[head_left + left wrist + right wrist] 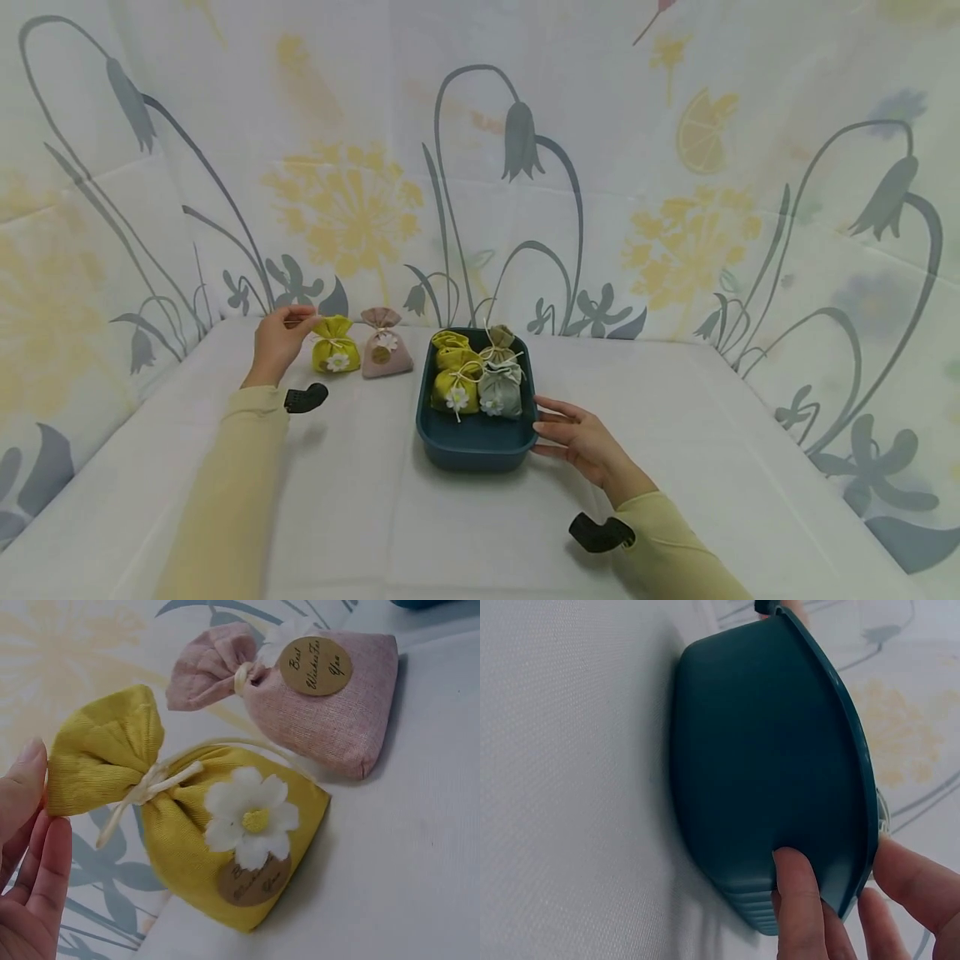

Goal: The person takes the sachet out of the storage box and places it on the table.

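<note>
A yellow-green cloth pouch (202, 795), tied with cord and bearing a white flower and a round tag, sits at the back left. My left hand (281, 337) pinches the edge of its gathered top between thumb and fingers. Just right of it stands a pink pouch (386, 354) with a similar tag. The dark teal box (476, 450) holds yellow pouches (455, 387), a grey pouch (500, 392) and an olive one (501, 340) in its back part. Against the box's right side rests my right hand (588, 442), fingers extended along the outer wall and rim.
A white cloth covers the table (465, 533). Behind and at both sides hangs a curtain (360, 100) printed with flowers, close to the table's back edge. Black wrist mounts (600, 533) stick out at both sleeves.
</note>
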The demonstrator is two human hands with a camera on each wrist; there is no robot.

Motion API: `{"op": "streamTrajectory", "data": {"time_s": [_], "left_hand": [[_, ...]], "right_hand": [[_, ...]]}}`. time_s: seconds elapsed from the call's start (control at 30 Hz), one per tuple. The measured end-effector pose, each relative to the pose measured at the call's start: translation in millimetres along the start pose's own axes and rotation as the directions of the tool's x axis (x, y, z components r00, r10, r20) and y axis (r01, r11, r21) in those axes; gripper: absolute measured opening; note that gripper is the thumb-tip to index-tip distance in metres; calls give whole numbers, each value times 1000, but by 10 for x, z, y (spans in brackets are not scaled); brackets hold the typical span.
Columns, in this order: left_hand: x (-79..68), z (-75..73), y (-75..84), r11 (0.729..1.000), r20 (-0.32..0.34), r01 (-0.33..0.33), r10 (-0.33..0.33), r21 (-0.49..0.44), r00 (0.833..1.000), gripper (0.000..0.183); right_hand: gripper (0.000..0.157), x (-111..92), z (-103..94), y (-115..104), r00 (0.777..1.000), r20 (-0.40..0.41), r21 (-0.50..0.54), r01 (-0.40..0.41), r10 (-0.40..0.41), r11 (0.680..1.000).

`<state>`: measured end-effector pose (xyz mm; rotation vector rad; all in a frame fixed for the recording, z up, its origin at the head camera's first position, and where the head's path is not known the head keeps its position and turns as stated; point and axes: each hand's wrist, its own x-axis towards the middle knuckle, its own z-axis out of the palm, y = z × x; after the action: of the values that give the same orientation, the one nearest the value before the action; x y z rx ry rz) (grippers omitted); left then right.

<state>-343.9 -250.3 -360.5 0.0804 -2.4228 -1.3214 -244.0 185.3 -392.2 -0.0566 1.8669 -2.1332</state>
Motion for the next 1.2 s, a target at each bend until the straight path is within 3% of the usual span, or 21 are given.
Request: {"op": "streamTrajectory", "data": {"time_s": [0.23, 0.47, 0.77, 1.2], "left_hand": [[-88, -123, 53, 1000, -29, -5, 5, -4, 1000, 38], [-230, -149, 76, 1000, 2, -7, 7, -16, 1000, 38], [-403, -66, 138, 997, 79, -8, 13, -72, 997, 37], [-598, 125, 460, 986, 177, -110, 131, -127, 975, 32]], "right_hand": [[57, -2, -12, 17, 1000, -11, 6, 3, -3, 1000], [58, -6, 0, 20, 1000, -8, 10, -2, 2, 1000], [56, -17, -3, -18, 1000, -10, -8, 5, -5, 1000], [57, -23, 23, -27, 1000, 3, 7, -1, 1, 1000]]}}
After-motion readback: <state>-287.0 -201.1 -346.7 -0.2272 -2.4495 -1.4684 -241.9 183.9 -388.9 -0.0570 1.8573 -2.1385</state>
